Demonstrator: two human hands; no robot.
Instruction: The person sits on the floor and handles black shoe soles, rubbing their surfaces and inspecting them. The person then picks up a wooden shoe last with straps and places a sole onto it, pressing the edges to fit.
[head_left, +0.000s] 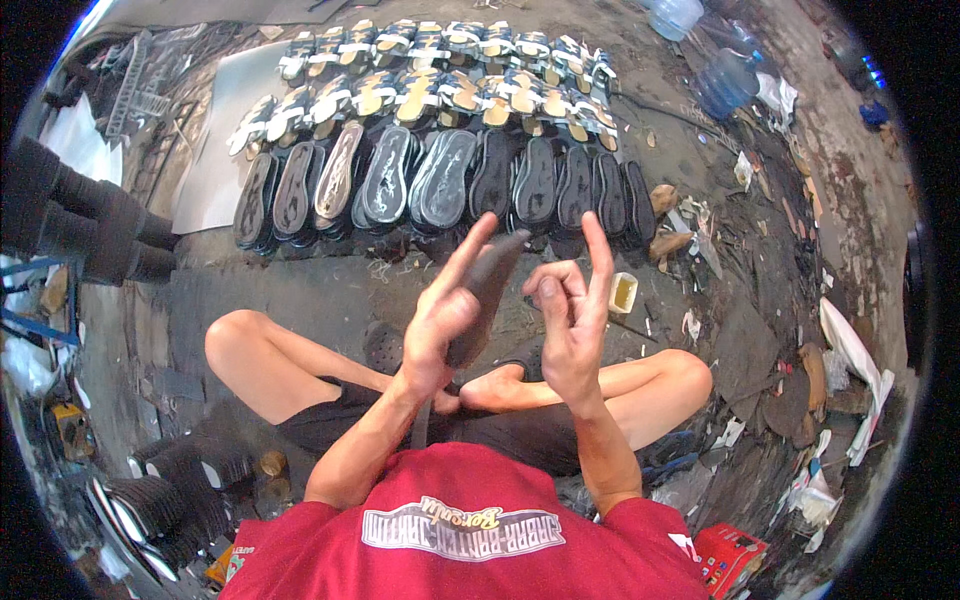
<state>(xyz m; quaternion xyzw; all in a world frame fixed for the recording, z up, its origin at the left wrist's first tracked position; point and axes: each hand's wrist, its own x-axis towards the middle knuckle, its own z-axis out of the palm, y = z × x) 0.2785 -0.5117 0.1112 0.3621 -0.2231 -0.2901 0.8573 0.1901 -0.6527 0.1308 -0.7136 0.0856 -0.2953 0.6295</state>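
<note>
My left hand (438, 325) grips a dark shoe sole (492, 290), which stands tilted on edge above my crossed legs. Its index finger stretches along the sole's outer side. To the right of the sole, my right hand (575, 335) is raised and apart from it. That hand's index finger points up while other fingers are bent, and nothing shows in it. A small pale tub (623, 292) with yellowish contents sits on the ground just beyond my right hand. Ahead lies a row of stacked dark soles (440, 185), some with a wet-looking sheen.
Behind the soles are two rows of sandal pieces with pale straps (420, 95). Dark rolls (90, 215) lie at left, with sole stacks (150, 510) near my left side. Clear water jugs (725, 82) stand far right. Scraps and a white cloth (855, 350) litter the right.
</note>
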